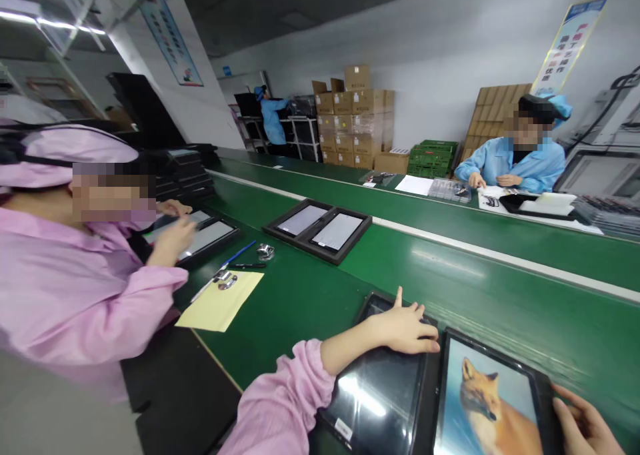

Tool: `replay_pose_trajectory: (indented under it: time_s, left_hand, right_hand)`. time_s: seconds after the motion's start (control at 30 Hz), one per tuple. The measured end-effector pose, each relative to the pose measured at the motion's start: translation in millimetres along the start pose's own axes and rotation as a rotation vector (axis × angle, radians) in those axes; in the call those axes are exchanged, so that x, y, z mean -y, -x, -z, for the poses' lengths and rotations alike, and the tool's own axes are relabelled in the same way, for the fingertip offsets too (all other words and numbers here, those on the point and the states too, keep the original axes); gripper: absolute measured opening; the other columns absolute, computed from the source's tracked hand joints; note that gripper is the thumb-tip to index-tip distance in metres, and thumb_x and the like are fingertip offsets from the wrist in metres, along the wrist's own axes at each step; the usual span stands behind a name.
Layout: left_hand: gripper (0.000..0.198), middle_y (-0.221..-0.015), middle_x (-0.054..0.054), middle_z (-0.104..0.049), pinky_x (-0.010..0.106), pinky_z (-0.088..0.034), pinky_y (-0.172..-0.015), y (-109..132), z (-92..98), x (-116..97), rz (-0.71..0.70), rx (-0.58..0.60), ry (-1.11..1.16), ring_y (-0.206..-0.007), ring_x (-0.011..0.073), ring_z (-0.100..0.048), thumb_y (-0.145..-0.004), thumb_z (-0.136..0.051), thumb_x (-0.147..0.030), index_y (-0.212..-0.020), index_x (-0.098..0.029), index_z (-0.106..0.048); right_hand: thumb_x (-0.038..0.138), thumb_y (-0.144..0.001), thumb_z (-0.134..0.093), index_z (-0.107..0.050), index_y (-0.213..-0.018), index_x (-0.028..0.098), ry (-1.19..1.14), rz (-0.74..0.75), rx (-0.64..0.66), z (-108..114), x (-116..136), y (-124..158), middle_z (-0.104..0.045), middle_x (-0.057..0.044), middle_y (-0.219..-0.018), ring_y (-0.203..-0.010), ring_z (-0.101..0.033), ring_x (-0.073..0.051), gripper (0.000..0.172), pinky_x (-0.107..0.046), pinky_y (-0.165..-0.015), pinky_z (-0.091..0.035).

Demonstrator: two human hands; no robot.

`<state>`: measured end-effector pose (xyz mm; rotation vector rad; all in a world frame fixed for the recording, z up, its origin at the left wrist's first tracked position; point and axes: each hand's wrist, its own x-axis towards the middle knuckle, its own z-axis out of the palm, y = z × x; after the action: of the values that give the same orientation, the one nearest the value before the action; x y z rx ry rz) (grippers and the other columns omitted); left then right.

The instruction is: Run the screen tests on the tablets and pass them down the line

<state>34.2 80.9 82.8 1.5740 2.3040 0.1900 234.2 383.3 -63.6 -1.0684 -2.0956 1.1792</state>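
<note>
A black tray [434, 401] lies on the green belt in front of me with two tablets in it. The left tablet [380, 395] has a dark, glaring screen; my left hand [405, 328] rests flat on its top edge, fingers spread, holding nothing. The right tablet [487, 408] shows a picture of a fox. My right hand [583, 425] sits at that tablet's right edge, at the tray's rim, fingers curled against it; part of the hand is cut off by the frame.
A person in pink at my left touches tablets in another tray [200, 238]. A third tray [320, 228] with two tablets lies mid-belt. A yellow sheet [220, 301], pens and a tape roll [265, 251] lie nearby. A person in blue sits across; cartons are stacked behind.
</note>
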Motion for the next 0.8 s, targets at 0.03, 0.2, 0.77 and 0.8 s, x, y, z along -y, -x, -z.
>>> replay_pose_trajectory:
  time_s: [0.03,0.2,0.77,0.8]
  left_hand:
    - [0.052,-0.151,0.021,-0.047,0.082,-0.007,-0.106,3,1.7,-1,0.005,-0.001,-0.006,-0.144,0.0408,-0.037,-0.101,-0.031,-0.058,-0.131,-0.028,-0.061]
    - [0.073,-0.159,0.022,-0.033,0.077,-0.014,-0.111,51,-10.4,-43,-0.08,-0.229,-0.162,-0.148,0.0429,-0.028,-0.093,-0.044,-0.068,-0.15,-0.022,-0.042]
    - [0.092,-0.164,0.014,-0.025,0.078,0.006,-0.109,20,-143.1,-43,-0.064,-0.75,-0.685,-0.154,0.0392,0.004,-0.08,-0.064,-0.069,-0.156,-0.044,-0.019]
    - [0.093,-0.165,0.014,-0.023,0.078,0.003,-0.11,5,-136.6,-36,-0.051,-0.705,-0.641,-0.154,0.0391,0.004,-0.08,-0.063,-0.071,-0.156,-0.044,-0.018]
  right_hand:
    - [0.066,-0.067,-0.058,-0.069,-0.102,0.022,0.021,-0.013,-0.002,3,13,4,-0.066,-0.005,-0.071,-0.061,-0.06,-0.026,0.056,-0.035,-0.053,-0.043]
    - [0.066,-0.061,-0.06,-0.065,-0.097,0.018,-0.123,0.0,-0.032,10,55,22,-0.056,0.0,-0.061,-0.057,-0.052,-0.02,0.06,-0.031,-0.053,-0.038]
    - [0.059,-0.063,-0.064,-0.06,-0.104,0.016,-0.275,0.02,-0.194,41,83,35,-0.047,0.004,-0.063,-0.051,-0.036,-0.014,0.06,-0.029,-0.049,-0.027]
    - [0.06,-0.064,-0.064,-0.061,-0.107,0.015,-0.257,0.012,-0.187,42,82,35,-0.048,0.003,-0.064,-0.051,-0.036,-0.014,0.061,-0.03,-0.049,-0.027]
